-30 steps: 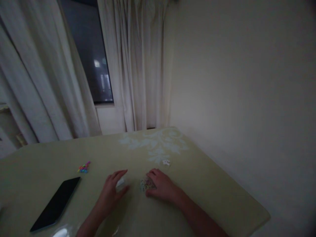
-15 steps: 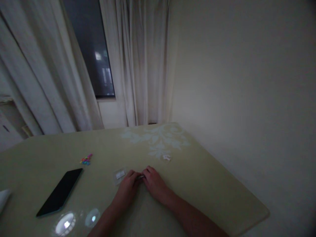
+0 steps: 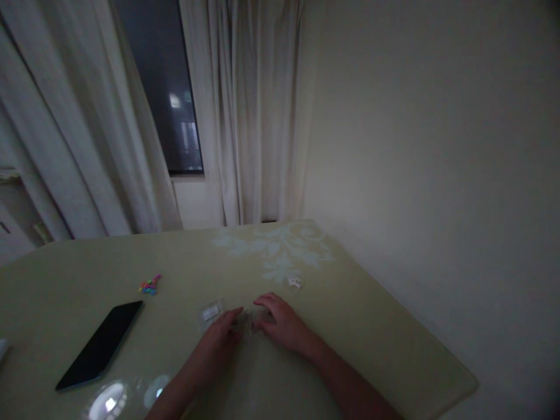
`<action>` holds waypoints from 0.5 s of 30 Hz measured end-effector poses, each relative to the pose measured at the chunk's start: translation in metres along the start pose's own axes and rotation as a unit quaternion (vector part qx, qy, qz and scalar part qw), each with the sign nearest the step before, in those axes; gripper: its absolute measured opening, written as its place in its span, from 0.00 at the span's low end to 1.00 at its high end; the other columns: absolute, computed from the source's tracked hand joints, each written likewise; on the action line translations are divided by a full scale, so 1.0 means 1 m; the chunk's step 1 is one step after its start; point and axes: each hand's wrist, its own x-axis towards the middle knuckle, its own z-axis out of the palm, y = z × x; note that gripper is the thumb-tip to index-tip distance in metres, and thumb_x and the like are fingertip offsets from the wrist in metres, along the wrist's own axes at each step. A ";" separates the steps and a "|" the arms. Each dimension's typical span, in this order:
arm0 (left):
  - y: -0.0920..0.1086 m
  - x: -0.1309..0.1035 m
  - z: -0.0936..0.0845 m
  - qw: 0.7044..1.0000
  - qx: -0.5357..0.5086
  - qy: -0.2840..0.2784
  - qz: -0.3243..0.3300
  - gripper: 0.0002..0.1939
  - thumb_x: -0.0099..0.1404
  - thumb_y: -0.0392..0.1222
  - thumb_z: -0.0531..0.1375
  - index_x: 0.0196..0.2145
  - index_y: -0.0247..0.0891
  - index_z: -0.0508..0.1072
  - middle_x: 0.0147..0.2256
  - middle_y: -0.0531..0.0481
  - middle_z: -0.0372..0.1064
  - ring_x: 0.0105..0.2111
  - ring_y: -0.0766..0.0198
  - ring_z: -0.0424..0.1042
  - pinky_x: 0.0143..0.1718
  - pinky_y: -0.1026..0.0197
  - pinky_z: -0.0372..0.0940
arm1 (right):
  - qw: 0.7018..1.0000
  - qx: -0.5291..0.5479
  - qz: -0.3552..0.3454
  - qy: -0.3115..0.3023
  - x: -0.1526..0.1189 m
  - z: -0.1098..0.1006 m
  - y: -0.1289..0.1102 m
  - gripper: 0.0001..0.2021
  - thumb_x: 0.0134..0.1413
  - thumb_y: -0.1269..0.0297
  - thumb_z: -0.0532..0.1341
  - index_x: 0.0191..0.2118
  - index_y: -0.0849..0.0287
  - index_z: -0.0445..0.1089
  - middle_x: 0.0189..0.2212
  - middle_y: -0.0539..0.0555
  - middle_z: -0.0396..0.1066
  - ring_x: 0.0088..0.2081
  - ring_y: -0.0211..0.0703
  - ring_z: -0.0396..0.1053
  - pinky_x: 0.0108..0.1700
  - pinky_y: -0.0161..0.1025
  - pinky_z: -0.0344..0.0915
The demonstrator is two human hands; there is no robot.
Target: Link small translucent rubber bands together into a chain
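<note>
Tabletop (image 3: 371, 344) is showing yellow-green, pale leafy scrollwork (image 3: 282, 249); clear packet (image 3: 210, 313) is showing white; small pieces (image 3: 150, 285) are mixing pink, blue.

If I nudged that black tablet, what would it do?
The tablet would probably slide rather than roll or tip, since it lies flat on the table. Its straight edges suggest it is stiff, and its smooth black face might feel slippery.
</note>
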 end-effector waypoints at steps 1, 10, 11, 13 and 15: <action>0.000 -0.001 0.000 1.000 0.003 0.000 -0.010 0.27 0.64 0.36 0.57 0.61 0.39 0.71 0.55 0.40 0.75 0.52 0.51 0.76 0.56 0.49 0.69 | 1.000 -0.024 0.006 -0.010 -0.001 -0.003 0.000 0.26 0.54 0.63 0.72 0.59 0.57 0.72 0.56 0.60 0.71 0.58 0.53 0.69 0.62 0.46 0.64; 0.021 0.020 0.022 1.000 -0.008 0.007 -0.018 0.15 0.67 0.44 0.59 0.48 0.39 0.79 0.44 0.41 0.75 0.43 0.51 0.76 0.48 0.52 0.70 | 0.994 -0.086 0.048 -0.050 0.007 0.019 -0.006 0.10 0.64 0.73 0.62 0.49 0.59 0.76 0.47 0.57 0.70 0.49 0.45 0.71 0.54 0.39 0.66; 0.023 0.022 0.022 1.000 -0.008 0.011 -0.015 0.14 0.68 0.43 0.58 0.46 0.39 0.79 0.43 0.41 0.74 0.43 0.51 0.75 0.48 0.52 0.69 | 0.993 -0.094 0.051 -0.043 0.008 0.023 -0.007 0.10 0.64 0.75 0.60 0.48 0.60 0.75 0.47 0.57 0.70 0.49 0.46 0.71 0.54 0.39 0.66; 0.028 0.021 0.016 1.000 -0.007 0.018 -0.018 0.15 0.68 0.43 0.57 0.47 0.38 0.78 0.44 0.40 0.74 0.44 0.51 0.75 0.50 0.51 0.69 | 0.993 -0.102 0.056 -0.029 0.009 0.028 -0.008 0.10 0.64 0.75 0.60 0.48 0.61 0.75 0.47 0.58 0.70 0.49 0.46 0.71 0.54 0.39 0.66; 0.035 0.014 -0.004 0.999 -0.012 0.005 -0.034 0.18 0.68 0.45 0.56 0.51 0.38 0.76 0.49 0.39 0.72 0.45 0.51 0.74 0.51 0.50 0.68 | 0.994 -0.094 0.051 -0.016 0.008 0.030 -0.008 0.09 0.65 0.74 0.60 0.47 0.60 0.75 0.46 0.57 0.70 0.48 0.46 0.71 0.53 0.39 0.66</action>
